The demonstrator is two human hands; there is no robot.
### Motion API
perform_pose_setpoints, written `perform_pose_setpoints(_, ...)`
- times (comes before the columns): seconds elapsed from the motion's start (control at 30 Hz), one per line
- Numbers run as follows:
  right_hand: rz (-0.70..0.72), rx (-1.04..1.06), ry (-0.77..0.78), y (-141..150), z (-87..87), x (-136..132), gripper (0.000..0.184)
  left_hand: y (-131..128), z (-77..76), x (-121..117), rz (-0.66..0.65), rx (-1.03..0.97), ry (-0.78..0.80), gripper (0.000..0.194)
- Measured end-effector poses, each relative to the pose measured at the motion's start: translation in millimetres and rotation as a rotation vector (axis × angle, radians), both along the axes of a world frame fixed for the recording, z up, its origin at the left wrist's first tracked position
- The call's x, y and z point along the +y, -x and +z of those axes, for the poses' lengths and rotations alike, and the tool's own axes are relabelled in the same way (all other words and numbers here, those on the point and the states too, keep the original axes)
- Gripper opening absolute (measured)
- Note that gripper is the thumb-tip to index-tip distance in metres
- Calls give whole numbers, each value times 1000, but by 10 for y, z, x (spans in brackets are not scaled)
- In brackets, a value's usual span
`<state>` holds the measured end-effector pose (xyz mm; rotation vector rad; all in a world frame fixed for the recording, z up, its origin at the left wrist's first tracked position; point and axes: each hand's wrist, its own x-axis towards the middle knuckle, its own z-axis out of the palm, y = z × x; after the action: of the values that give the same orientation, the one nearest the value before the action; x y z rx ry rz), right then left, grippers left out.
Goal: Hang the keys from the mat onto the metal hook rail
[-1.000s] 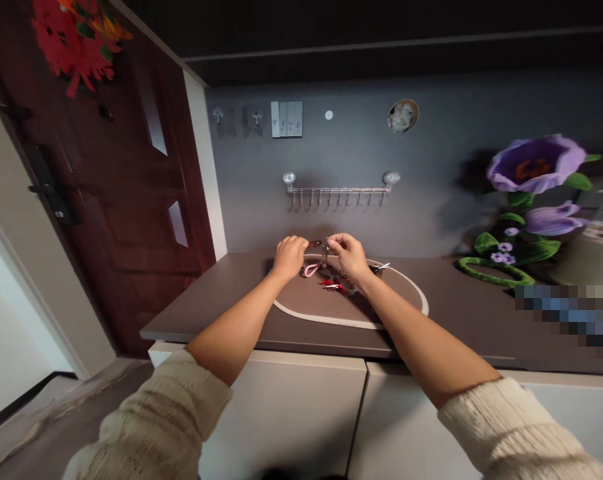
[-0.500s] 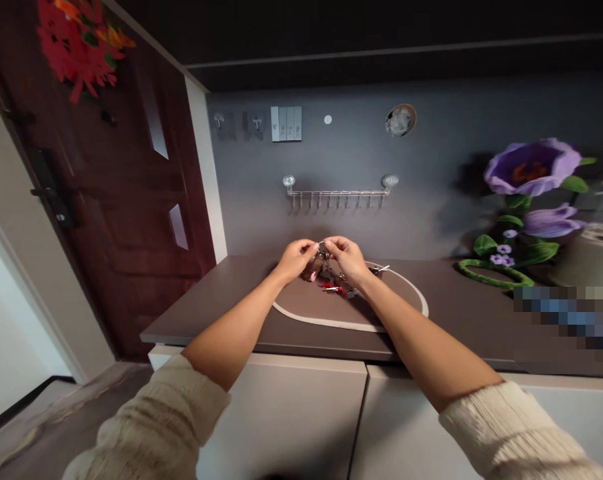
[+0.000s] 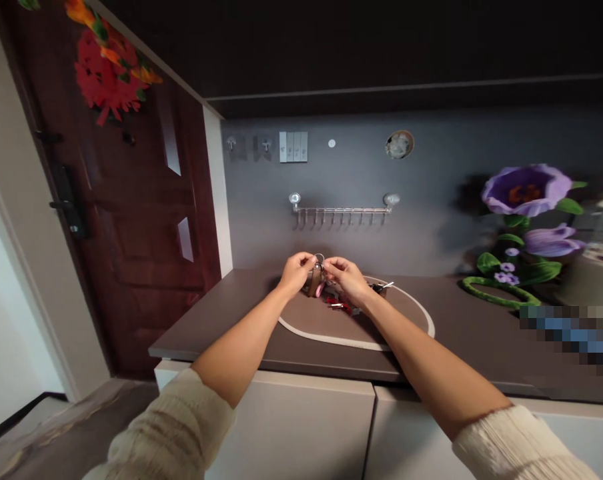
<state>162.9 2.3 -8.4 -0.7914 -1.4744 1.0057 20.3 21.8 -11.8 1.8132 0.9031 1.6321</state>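
Between my two hands, a thin metal key ring (image 3: 319, 256) stands up, with a brown fob (image 3: 312, 284) and a small pink piece (image 3: 320, 289) hanging under it. My left hand (image 3: 297, 272) pinches the ring's left side with thumb and forefinger. From the right, my right hand (image 3: 345, 277) pinches at the ring's other side, fingers closed. Below the hands, red keys (image 3: 336, 305) lie on an oval brown mat (image 3: 326, 327) with a pale rim. A dark key with a bright blade (image 3: 384, 287) lies behind my right wrist.
A clear hook rail (image 3: 341, 211) is fixed to the grey wall above the hands. Purple artificial flowers (image 3: 526, 193) and a pale lamp-like object (image 3: 589, 280) stand on the counter at right. A dark red door (image 3: 126, 253) is at left.
The view has tilted up and shifted, so everything sits lower in the picture. The ring now shows upright above the fingertips, and the brown fob hangs more plainly in sight.
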Motion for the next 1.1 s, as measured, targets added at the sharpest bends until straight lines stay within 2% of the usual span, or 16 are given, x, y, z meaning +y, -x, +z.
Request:
perform_pose_setpoints(0.3, -82, -17, -28, 40, 18, 26, 35, -2, -13, -9, 30, 71, -68, 21)
perform_pose_setpoints(0.37, -105, -21, -56, 64, 58, 55, 35, 15, -10, -17, 112, 118, -113, 22)
perform_pose_setpoints(0.5, -130, 3, -113, 149, 217, 149, 35, 92, 6, -24, 368, 205, -206, 24)
perform_pose_setpoints(0.67, -139, 53, -80, 321, 460, 351, 36, 237, -7, 29, 597, 347, -181, 29)
perform_pose_setpoints(0.83, -138, 148, -12, 517, 612, 586, 24, 353, -44, 108, 712, 327, -77, 30)
perform_pose_setpoints(0.93, -133, 213, 24, 628, 661, 708, 15, 392, -49, 135, 729, 292, -28, 31)
perform_pose_setpoints(1.1, -164, 292, 64, 785, 712, 877, 15, 399, -60, 164, 736, 327, -71, 30)
